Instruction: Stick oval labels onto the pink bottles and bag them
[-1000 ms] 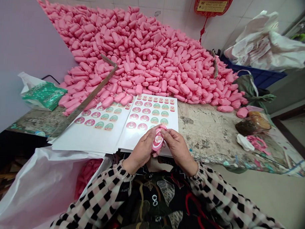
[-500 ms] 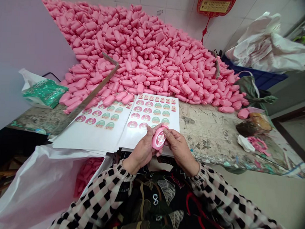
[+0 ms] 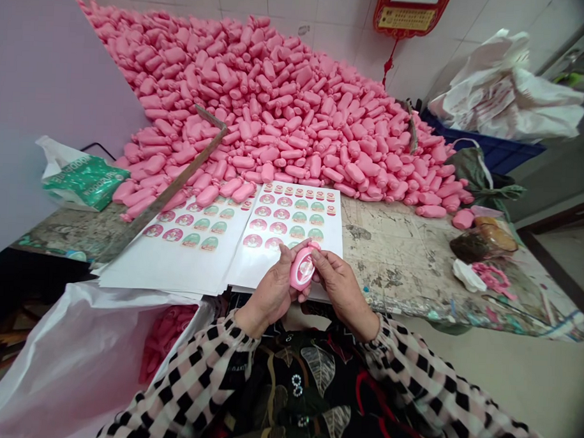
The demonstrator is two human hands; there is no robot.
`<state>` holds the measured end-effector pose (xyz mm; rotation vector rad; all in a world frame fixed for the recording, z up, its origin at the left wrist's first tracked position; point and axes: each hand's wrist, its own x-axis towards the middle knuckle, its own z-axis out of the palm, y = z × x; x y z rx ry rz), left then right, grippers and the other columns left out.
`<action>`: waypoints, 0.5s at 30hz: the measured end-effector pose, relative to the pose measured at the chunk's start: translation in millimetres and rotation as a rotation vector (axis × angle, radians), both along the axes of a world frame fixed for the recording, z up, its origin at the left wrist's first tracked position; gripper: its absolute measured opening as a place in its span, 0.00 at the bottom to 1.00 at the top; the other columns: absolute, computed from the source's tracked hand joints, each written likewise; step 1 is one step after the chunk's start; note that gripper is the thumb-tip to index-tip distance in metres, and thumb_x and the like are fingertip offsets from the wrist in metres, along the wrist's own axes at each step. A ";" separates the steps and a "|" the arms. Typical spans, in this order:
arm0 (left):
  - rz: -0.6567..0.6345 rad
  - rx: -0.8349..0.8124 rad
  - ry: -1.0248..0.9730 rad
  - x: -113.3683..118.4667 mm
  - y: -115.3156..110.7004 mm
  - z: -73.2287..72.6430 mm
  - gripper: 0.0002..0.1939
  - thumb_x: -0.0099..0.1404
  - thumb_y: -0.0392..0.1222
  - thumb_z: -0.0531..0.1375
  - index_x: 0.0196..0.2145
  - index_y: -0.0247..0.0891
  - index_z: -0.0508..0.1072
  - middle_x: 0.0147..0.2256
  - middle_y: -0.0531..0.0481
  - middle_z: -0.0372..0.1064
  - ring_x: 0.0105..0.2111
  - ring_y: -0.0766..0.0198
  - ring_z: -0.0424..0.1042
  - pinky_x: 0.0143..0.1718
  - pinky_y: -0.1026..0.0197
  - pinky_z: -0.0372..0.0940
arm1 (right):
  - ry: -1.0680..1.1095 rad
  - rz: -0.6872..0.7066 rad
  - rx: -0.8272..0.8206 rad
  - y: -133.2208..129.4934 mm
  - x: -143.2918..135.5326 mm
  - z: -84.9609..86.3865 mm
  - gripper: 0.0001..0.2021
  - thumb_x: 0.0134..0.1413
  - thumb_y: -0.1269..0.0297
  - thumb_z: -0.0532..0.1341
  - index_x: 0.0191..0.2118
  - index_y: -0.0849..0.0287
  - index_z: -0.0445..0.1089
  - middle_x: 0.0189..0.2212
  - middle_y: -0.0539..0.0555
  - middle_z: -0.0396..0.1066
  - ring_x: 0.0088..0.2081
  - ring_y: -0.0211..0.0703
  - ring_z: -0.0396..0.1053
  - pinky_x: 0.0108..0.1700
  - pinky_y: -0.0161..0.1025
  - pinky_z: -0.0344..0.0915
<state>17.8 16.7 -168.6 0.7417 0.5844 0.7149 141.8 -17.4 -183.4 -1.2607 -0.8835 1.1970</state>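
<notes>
Between my two hands is a small pink plastic bottle (image 3: 300, 270) with an oval pink-and-white sticker on its upper face. My left hand (image 3: 273, 288) cradles it from the left and below, fingers wrapped behind it. From the right, my right hand (image 3: 340, 281) pinches its upper right side, with the thumb at the sticker's edge. Just beyond my hands lies a sticker sheet (image 3: 293, 216) with pink and green labels. A second stack of sticker sheets (image 3: 176, 256) lies to its left.
A big heap of pink bottles (image 3: 276, 110) covers the back of the worn table (image 3: 391, 248). A wooden strip (image 3: 173, 186) crosses its left side. An open white sack (image 3: 42, 357) holding pink pieces stands at lower left. A green packet (image 3: 89, 180) lies left, a blue crate (image 3: 495, 149) back right.
The view has shifted slightly. The bottle has turned a little in my hands, so its sticker shows more clearly. My grip looks nearly the same.
</notes>
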 end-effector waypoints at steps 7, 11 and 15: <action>-0.060 -0.157 -0.099 -1.5 2.1 1.4 0.31 0.61 0.65 0.45 0.51 0.41 0.63 0.26 0.49 0.65 0.19 0.70 0.62 0.17 0.70 0.54 | 0.061 0.003 -0.025 -0.9 0.2 6.1 0.19 0.51 0.45 0.58 0.33 0.58 0.69 0.19 0.46 0.60 0.21 0.35 0.57 0.24 0.34 0.55; -0.121 -0.261 -0.185 -4.7 4.1 0.5 0.30 0.61 0.65 0.43 0.49 0.42 0.63 0.26 0.48 0.66 0.18 0.70 0.61 0.17 0.71 0.53 | 0.057 -0.111 -0.039 2.1 9.9 5.0 0.18 0.48 0.48 0.62 0.37 0.58 0.69 0.18 0.43 0.56 0.18 0.31 0.49 0.21 0.32 0.50; -0.149 -0.310 -0.217 -6.3 3.9 0.4 0.29 0.62 0.65 0.42 0.49 0.43 0.62 0.26 0.48 0.66 0.18 0.71 0.61 0.16 0.71 0.52 | 0.056 -0.165 -0.042 4.8 16.7 -4.9 0.16 0.47 0.49 0.63 0.34 0.57 0.67 0.19 0.43 0.58 0.19 0.31 0.50 0.22 0.32 0.51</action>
